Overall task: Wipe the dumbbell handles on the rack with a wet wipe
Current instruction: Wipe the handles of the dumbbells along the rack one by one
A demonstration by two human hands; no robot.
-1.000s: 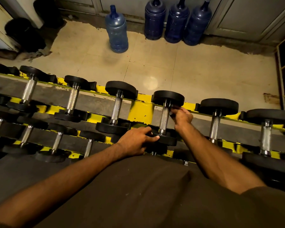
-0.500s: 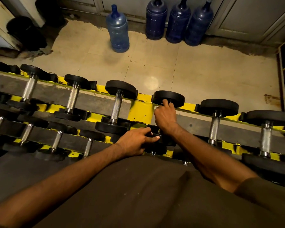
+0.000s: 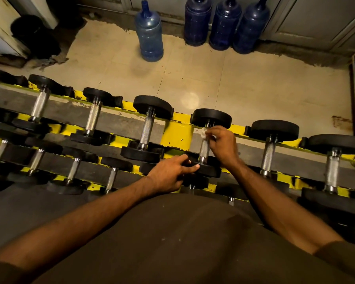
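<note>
Dumbbells (image 3: pixel 147 128) crowd both sides while right hand (image 3: pixel 221 144) pinches wipe (image 3: pixel 203 133) on handle (image 3: pixel 203 149), left hand (image 3: pixel 168 175) grips its near head (image 3: pixel 208 169).

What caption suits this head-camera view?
Right hand presses a wet wipe to a dumbbell handle; left hand grips its near weight.

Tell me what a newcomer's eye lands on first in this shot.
At centre, the right hand pinches a white wet wipe against the far end of one dumbbell's steel handle, and the left hand grips that dumbbell's near black head. The yellow rack, lined with dumbbells, runs across the middle. Four blue water jugs stand on the floor at the top.
</note>
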